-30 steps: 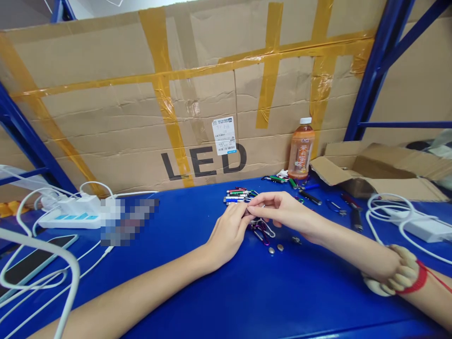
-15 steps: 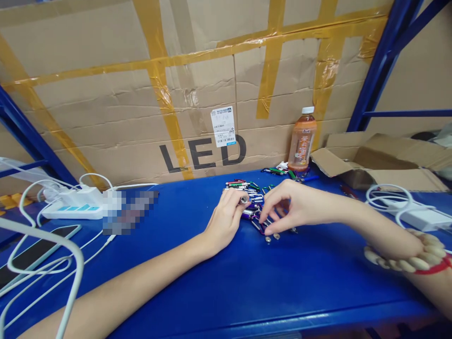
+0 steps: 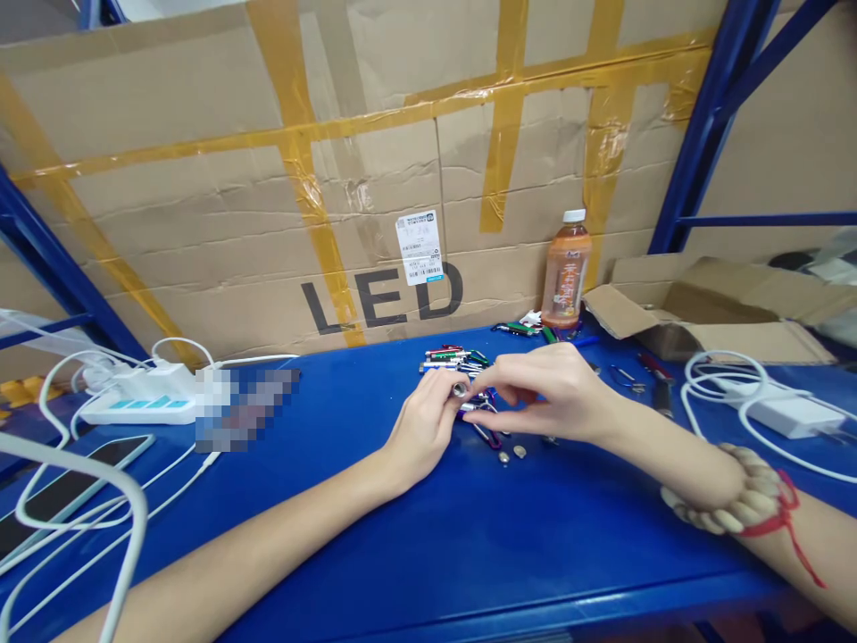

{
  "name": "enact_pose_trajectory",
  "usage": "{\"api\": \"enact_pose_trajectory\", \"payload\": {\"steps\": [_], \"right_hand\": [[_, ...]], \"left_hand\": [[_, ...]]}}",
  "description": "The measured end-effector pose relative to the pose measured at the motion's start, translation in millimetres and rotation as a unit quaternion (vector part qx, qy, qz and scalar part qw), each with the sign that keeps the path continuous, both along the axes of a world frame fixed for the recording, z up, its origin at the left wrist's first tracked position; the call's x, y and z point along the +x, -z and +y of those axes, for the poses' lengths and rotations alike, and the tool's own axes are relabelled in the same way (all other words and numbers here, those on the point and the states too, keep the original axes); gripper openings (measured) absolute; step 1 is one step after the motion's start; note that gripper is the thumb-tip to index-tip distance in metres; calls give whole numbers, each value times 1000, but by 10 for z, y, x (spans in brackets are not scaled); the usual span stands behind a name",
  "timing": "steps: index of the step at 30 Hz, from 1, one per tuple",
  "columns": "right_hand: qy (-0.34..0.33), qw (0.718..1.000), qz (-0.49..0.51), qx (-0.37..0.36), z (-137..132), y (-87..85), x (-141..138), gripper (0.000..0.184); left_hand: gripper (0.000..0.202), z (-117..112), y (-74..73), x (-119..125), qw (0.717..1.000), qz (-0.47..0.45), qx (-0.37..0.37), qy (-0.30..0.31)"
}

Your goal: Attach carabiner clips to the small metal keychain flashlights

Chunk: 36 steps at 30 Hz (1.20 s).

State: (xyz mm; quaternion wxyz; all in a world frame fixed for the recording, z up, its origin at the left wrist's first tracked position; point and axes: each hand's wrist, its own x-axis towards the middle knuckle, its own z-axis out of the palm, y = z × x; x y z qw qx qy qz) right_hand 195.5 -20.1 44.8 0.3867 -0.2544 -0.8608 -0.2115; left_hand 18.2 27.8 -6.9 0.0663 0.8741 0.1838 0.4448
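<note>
My left hand (image 3: pixel 428 427) rests on the blue table (image 3: pixel 415 545) with its fingers closed round a small keychain flashlight (image 3: pixel 460 390), open silver end facing me. My right hand (image 3: pixel 545 393) is beside it, thumb and forefinger pinched at that end on something too small to name. A pile of coloured mini flashlights (image 3: pixel 452 359) lies just behind both hands. A carabiner clip (image 3: pixel 487 435) and two small button cells (image 3: pixel 512 455) lie on the table under my right hand.
A taped cardboard sheet marked LED (image 3: pixel 381 299) stands behind. An orange drink bottle (image 3: pixel 566 272) and an open cardboard box (image 3: pixel 716 313) are at the back right. A white charger with cable (image 3: pixel 777 413) lies right; a power strip (image 3: pixel 137 402) and a phone (image 3: pixel 63 491) lie left.
My right hand went down to the table by the button cells, then came back up to the flashlight's end. My left hand kept hold of the flashlight.
</note>
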Motion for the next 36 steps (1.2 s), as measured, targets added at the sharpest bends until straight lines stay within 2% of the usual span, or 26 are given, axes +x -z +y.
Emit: {"api": "enact_pose_trajectory", "payload": {"steps": [3, 7, 11, 17, 20, 23, 27, 30, 33, 36], "right_hand": [[28, 995, -44, 86, 17, 18, -8, 10], [65, 982, -66, 165, 37, 73, -30, 10], [96, 979, -75, 166, 17, 116, -60, 19], [114, 993, -42, -5, -69, 9, -29, 33], [116, 991, -9, -62, -81, -68, 19, 38], [88, 984, -42, -151, -54, -110, 68, 37], [59, 934, -118, -331, 0, -79, 102, 30], [50, 892, -138, -427, 22, -22, 93, 26], [46, 865, -152, -476, 34, 9, 79, 22], [36, 859, -153, -487, 50, 10, 76, 15]], "left_hand": [[16, 5, 11, -3, 1000, 5, -1, 3], [15, 14, 19, -2, 1000, 6, 0, -3], [16, 16, 15, 1, 1000, 4, 6, -2], [15, 3, 7, 3, 1000, -8, -28, 7], [13, 0, 7, 5, 998, -22, -53, -5], [13, -9, 5, 8, 998, -18, -60, -10], [12, -33, -10, 14, 996, -19, -85, -32], [12, -49, -23, 20, 994, -16, -104, -38], [12, -59, -28, 25, 994, -7, -106, -32], [12, -63, -31, 28, 994, 10, -104, -28]]}}
